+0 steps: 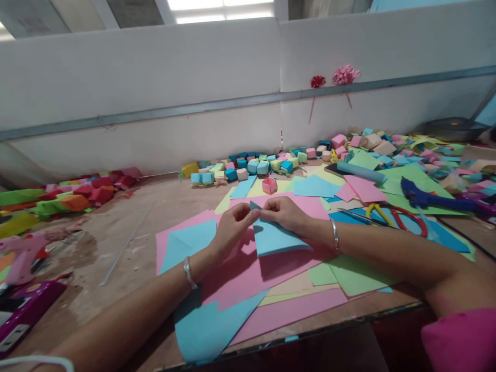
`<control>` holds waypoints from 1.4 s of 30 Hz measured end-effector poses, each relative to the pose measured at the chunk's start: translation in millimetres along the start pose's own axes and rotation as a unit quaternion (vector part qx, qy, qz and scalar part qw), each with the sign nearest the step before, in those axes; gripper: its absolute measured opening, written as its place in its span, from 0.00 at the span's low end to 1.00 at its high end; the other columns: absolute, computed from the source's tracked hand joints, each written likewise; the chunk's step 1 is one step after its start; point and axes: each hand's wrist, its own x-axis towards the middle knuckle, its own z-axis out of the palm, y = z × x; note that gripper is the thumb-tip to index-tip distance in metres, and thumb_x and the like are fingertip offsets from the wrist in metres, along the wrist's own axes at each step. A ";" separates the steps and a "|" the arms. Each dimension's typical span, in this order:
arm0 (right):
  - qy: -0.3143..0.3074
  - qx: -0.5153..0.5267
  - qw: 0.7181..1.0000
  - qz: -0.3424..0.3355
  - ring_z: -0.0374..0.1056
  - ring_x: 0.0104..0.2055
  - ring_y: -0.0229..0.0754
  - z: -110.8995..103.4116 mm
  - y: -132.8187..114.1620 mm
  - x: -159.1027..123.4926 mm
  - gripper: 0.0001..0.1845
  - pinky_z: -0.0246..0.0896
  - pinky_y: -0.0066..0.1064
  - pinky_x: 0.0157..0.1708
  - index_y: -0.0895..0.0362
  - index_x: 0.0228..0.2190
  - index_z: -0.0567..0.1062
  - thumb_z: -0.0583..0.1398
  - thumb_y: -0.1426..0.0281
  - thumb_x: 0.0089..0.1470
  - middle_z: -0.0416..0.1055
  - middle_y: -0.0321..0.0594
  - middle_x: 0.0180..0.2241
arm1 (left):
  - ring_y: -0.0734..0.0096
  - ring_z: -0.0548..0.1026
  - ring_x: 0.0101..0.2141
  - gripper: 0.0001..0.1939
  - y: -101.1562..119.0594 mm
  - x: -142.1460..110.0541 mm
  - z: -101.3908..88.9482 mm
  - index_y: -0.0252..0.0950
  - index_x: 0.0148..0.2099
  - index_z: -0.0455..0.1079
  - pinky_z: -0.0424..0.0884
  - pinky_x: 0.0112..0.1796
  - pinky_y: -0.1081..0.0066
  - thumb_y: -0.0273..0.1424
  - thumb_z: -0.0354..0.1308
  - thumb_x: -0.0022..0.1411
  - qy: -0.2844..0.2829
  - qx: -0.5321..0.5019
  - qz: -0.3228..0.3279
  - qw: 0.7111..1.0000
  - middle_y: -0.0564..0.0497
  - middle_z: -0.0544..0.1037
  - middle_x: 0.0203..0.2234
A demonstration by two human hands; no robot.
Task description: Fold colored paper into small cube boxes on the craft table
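A light blue sheet of paper [277,238], folded over, is held up at its top corner between both hands. My left hand [237,223] pinches the corner's left side with thumb and finger. Close against it, my right hand [284,213] pinches the same corner from the right. Below the folded sheet lies a large pink sheet [236,281], with the paper's shadow on it. Another light blue sheet [189,240] rests on the pink one, left of my left hand. Just beyond my hands sits a small open pink paper box [269,185].
Scissors [391,217] with red and yellow handles lie to the right, near a dark blue glue gun [434,199]. Small paper cubes [251,166] line the wall. A pink glue gun [25,256] and purple power strip [29,315] are on the left, with a glue stick [126,245].
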 end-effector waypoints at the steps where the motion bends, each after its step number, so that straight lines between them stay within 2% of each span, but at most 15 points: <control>1: -0.015 0.001 1.000 0.005 0.53 0.24 0.32 2.2 -2.7 -2.8 0.14 0.47 0.26 0.22 0.59 0.21 0.69 0.61 0.61 0.47 0.61 0.31 0.21 | 0.81 0.58 0.18 0.17 -0.9 1.4 0.0 0.34 0.27 0.67 0.54 0.20 0.77 0.43 0.63 0.55 0.007 0.002 0.003 1.000 0.58 0.63 0.16; 5: -0.037 0.012 0.999 0.029 0.50 0.22 0.31 8.3 -7.2 -8.4 0.16 0.43 0.26 0.21 0.59 0.18 0.68 0.62 0.61 0.47 0.57 0.30 0.18 | 0.79 0.58 0.20 0.17 -6.3 3.5 1.1 0.34 0.23 0.65 0.54 0.22 0.76 0.40 0.62 0.55 0.025 -0.003 0.016 1.000 0.57 0.63 0.17; 12: -0.058 0.018 0.997 0.046 0.44 0.19 0.29 5.9 0.0 -3.9 0.21 0.37 0.27 0.18 0.58 0.14 0.64 0.62 0.59 0.47 0.51 0.28 0.15 | 0.79 0.56 0.19 0.19 -10.3 8.2 -3.4 0.35 0.20 0.61 0.52 0.22 0.75 0.39 0.61 0.55 0.067 -0.011 0.014 0.998 0.58 0.60 0.14; 20: -0.021 -0.037 0.997 0.057 0.46 0.17 0.28 3.2 0.8 -0.9 0.21 0.39 0.26 0.17 0.57 0.13 0.62 0.63 0.63 0.48 0.51 0.28 0.13 | 0.80 0.56 0.18 0.18 -27.6 31.9 -26.6 0.36 0.21 0.59 0.52 0.20 0.76 0.39 0.61 0.54 0.136 -0.016 0.010 0.991 0.59 0.58 0.15; 26: -0.057 0.017 0.986 0.157 0.58 0.12 0.33 2.7 6.6 0.9 0.16 0.42 0.23 0.10 0.56 0.20 0.67 0.63 0.59 0.50 0.64 0.34 0.11 | 0.81 0.54 0.16 0.18 -38.9 39.8 -33.6 0.36 0.22 0.59 0.50 0.18 0.77 0.40 0.60 0.54 0.178 -0.021 0.001 0.984 0.60 0.57 0.14; 31: -0.057 -0.019 0.992 0.112 0.60 0.11 0.34 1.6 8.0 2.3 0.17 0.46 0.22 0.08 0.56 0.18 0.67 0.62 0.61 0.51 0.65 0.34 0.10 | 0.81 0.55 0.15 0.16 -38.6 40.4 -31.9 0.36 0.23 0.62 0.50 0.16 0.77 0.40 0.61 0.53 0.197 -0.019 -0.006 0.980 0.60 0.59 0.13; 35: -0.056 -0.023 0.992 0.110 0.63 0.13 0.35 0.6 10.0 2.4 0.17 0.52 0.23 0.09 0.56 0.16 0.68 0.61 0.62 0.51 0.70 0.36 0.15 | 0.81 0.55 0.15 0.15 -41.5 43.6 -38.8 0.36 0.24 0.62 0.50 0.16 0.78 0.39 0.61 0.54 0.226 -0.016 -0.006 0.974 0.61 0.57 0.13; 42: -0.053 -0.031 0.992 0.106 0.61 0.12 0.34 -0.3 12.7 2.9 0.17 0.49 0.24 0.08 0.57 0.15 0.68 0.61 0.62 0.50 0.72 0.37 0.17 | 0.81 0.56 0.15 0.14 -46.8 47.4 -45.8 0.35 0.24 0.63 0.51 0.16 0.79 0.38 0.62 0.52 0.236 -0.030 -0.009 0.971 0.60 0.60 0.14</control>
